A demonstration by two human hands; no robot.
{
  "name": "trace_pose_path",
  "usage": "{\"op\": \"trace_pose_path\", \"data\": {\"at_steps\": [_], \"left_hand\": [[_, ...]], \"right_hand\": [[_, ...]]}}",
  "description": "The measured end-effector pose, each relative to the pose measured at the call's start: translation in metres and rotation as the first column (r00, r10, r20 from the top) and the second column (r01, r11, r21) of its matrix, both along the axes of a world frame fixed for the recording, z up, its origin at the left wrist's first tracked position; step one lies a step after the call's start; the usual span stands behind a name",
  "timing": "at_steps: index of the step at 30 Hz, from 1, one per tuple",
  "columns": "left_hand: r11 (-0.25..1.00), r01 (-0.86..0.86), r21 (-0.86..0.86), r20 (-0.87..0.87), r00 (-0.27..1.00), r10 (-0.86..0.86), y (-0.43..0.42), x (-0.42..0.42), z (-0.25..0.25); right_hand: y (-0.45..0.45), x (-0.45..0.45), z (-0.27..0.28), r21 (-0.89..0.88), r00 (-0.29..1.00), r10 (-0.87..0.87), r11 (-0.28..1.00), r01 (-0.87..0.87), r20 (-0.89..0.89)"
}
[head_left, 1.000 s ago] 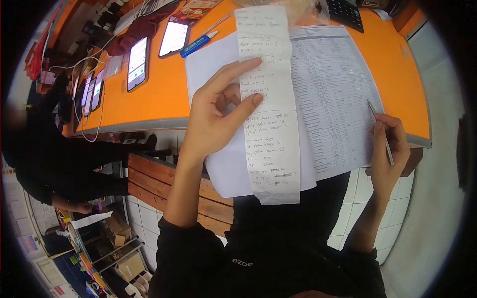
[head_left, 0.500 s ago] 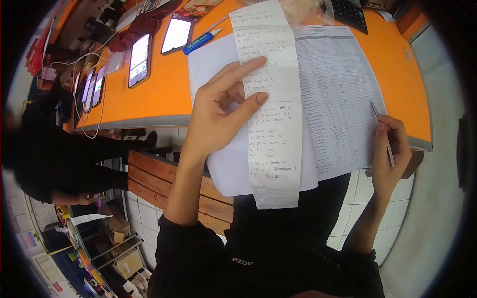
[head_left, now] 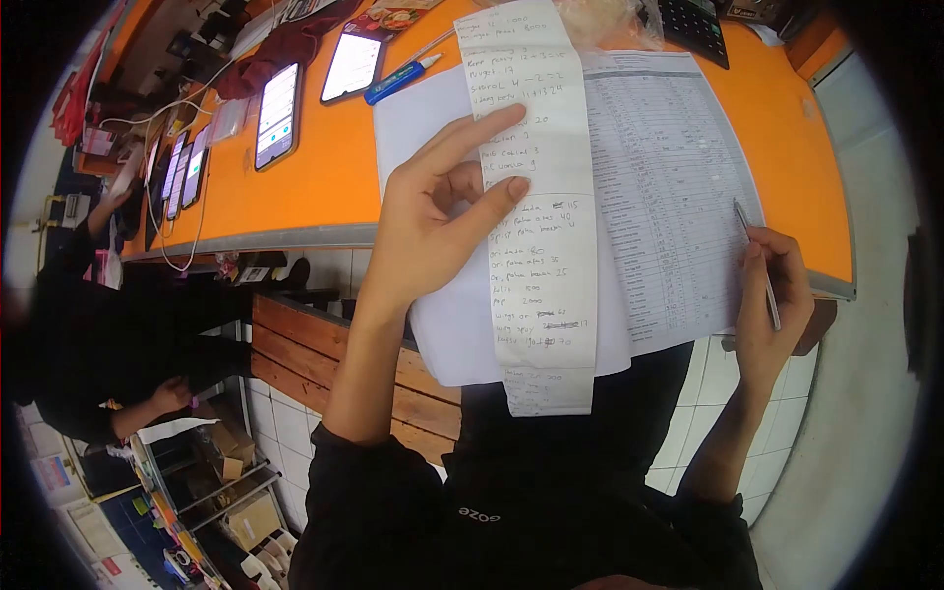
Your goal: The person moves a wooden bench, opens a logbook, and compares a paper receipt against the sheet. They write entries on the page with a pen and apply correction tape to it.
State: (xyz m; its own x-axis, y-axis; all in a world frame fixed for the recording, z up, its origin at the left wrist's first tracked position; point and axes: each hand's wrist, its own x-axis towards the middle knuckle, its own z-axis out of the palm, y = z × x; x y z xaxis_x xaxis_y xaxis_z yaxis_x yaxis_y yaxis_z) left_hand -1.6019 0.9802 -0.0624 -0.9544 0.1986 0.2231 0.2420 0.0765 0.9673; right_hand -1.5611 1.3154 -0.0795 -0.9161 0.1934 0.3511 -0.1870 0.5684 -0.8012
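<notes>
A long, narrow strip of paper (head_left: 544, 265) with handwritten lines lies over white sheets and hangs past their lower edge. My left hand (head_left: 442, 202) grips its left side, thumb and index finger apart on its face, the other fingers curled and partly hidden. Under and to the right of the strip is a printed table sheet (head_left: 674, 167) with rows of small entries. My right hand (head_left: 777, 285) holds a slim pen (head_left: 771, 295), its tip at the sheet's right part. Plain white paper (head_left: 418, 138) shows at the left of the strip.
Along the orange table (head_left: 329, 182) lie a blue marker (head_left: 398, 82), several phones (head_left: 277, 116) and a white cable (head_left: 202, 221). A calculator (head_left: 693, 28) sits at the far edge. Another person in dark clothes (head_left: 108, 324) stands at left, near a wooden bench (head_left: 300, 349).
The paper strip has shifted up slightly under my left hand. The other person's arms at the left have moved. My right hand and the pen stay in place.
</notes>
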Motion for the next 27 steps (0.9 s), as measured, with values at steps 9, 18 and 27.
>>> {"op": "trace_pose_path", "data": {"at_steps": [9,18,27], "left_hand": [[0.999,-0.032,0.012,-0.137,0.99,0.034,-0.002,-0.005,-0.012],[0.991,-0.069,0.118,-0.086,0.993,0.079,0.004,-0.004,-0.007],[0.997,-0.065,-0.039,-0.134,0.989,0.059,-0.003,-0.003,-0.01]], "right_hand": [[0.001,0.0,-0.002,0.022,1.0,0.019,1.0,-0.019,-0.019],[-0.001,0.0,-0.004,0.011,0.998,0.022,1.0,-0.021,-0.063],[-0.002,0.0,-0.002,-0.016,0.999,0.011,1.0,-0.012,-0.047]]}}
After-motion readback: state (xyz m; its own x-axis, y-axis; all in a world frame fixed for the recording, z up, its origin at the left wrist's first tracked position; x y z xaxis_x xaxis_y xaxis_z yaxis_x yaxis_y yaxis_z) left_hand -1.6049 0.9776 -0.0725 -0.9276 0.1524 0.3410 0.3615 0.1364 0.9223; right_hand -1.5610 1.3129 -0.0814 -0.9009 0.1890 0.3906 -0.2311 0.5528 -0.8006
